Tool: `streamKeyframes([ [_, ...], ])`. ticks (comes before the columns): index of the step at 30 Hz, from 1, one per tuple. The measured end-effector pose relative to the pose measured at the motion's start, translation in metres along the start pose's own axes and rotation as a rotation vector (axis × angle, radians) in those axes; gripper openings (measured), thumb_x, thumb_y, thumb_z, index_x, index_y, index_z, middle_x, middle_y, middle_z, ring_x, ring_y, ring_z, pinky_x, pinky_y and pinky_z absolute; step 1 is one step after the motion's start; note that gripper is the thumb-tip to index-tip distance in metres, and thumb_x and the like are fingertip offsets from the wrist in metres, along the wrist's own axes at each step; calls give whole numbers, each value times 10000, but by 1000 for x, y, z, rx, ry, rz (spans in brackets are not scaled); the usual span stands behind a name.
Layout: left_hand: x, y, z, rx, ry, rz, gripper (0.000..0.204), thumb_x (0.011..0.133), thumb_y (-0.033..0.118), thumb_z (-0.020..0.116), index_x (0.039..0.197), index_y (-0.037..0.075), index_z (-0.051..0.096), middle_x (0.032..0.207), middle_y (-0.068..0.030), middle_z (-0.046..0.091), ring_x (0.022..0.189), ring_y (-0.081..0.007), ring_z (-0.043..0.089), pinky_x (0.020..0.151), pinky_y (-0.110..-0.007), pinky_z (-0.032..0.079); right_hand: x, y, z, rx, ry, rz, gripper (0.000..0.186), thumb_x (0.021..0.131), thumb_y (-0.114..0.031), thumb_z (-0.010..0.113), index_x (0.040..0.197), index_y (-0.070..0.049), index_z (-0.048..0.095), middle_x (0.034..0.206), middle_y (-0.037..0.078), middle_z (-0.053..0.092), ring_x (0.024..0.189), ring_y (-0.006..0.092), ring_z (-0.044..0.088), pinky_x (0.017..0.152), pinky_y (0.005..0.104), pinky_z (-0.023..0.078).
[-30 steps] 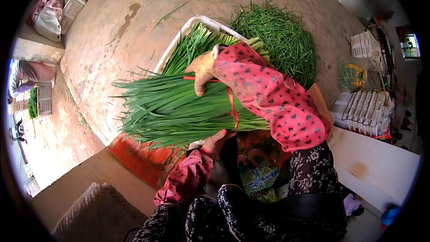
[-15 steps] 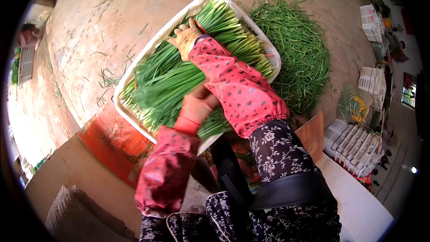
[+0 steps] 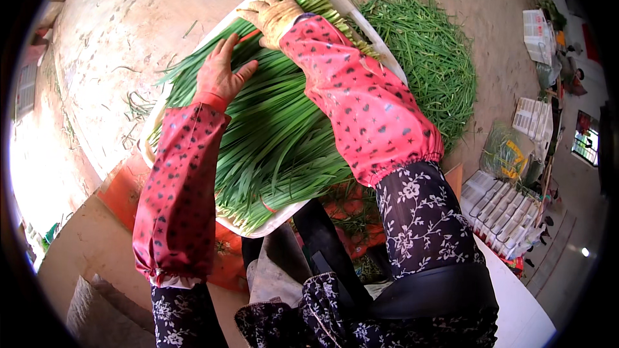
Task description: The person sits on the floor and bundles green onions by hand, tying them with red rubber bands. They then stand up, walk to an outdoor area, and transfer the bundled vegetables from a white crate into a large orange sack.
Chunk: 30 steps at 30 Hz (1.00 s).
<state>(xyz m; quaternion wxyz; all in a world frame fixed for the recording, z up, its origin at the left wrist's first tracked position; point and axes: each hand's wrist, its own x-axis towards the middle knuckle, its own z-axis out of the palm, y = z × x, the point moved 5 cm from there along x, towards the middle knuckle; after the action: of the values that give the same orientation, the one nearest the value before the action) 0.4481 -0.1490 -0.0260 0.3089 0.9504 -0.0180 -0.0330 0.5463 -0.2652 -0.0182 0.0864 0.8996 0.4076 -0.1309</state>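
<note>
Both of your hands lie flat on the green chives [image 3: 277, 129] stacked in the white tray [image 3: 149, 149], and the tray is the landmark for everything else. Your left hand [image 3: 221, 72] rests palm down with its fingers spread, on the leaves toward the tray's far left edge; it grips nothing. Your right hand [image 3: 276, 16] sits further out, near the tray's far corner, fingers loosely curled over the stalk ends; whether it pinches any stalks you cannot tell, since its palm side is hidden.

The bundle's long axis runs on the diagonal of the tray, from the far corner under your right hand down to the near corner by your lap, where the leaf tips fan out over the rim. So the chives lie directly beneath both hands and stretch back toward you, and your right hand is the nearer one to the stalk end.

Beyond the tray's right side, touching or almost touching its edge, lies a loose heap of chives [image 3: 425, 58] on the ground. An orange cloth [image 3: 122, 190] shows under the tray's near left edge.

Your right sleeve [image 3: 361, 103] covers much of the tray's right rim, the near corner disappears behind your lap, and a red band [image 3: 267, 207] near the leaf tips is barely readable.
</note>
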Motion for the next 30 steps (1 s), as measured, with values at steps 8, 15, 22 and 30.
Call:
streamKeyframes([
  [8, 30, -3, 22, 214, -50, -13, 669, 844, 543, 527, 1380, 174, 374, 1364, -234, 391, 1229, -391, 407, 987, -422, 365, 29, 23, 15, 153, -18, -15, 715, 707, -465, 637, 1344, -217, 425, 1296, 81, 495, 1208, 247, 452, 1039, 424, 286],
  [15, 3, 10, 36, 150, -53, 46, 647, 848, 569, 473, 1341, 155, 412, 1329, -247, 417, 1142, -438, 459, 925, -455, 417, 12, 20, 32, 153, 83, -45, 669, 676, -422, 698, 1282, -235, 485, 1214, 77, 551, 1161, 231, 495, 984, 397, 356],
  [22, 18, 19, 42, 236, -158, -47, 621, 883, 548, 427, 1350, 140, 412, 1378, -270, 343, 1211, -430, 402, 956, -479, 378, 22, 42, 13, 468, 79, 46, 620, 709, -371, 694, 1234, -88, 525, 1183, 158, 574, 1127, 265, 531, 978, 346, 394],
  [30, 5, 72, 14, 204, -105, 237, 675, 746, 337, 693, 1321, 110, 423, 1248, -167, 511, 1107, -340, 510, 917, -419, 432, -262, 52, 88, 1964, 381, 832, 406, 862, -265, 599, 1180, -21, 535, 946, 102, 592, 759, 125, 573, 630, 227, 488],
])
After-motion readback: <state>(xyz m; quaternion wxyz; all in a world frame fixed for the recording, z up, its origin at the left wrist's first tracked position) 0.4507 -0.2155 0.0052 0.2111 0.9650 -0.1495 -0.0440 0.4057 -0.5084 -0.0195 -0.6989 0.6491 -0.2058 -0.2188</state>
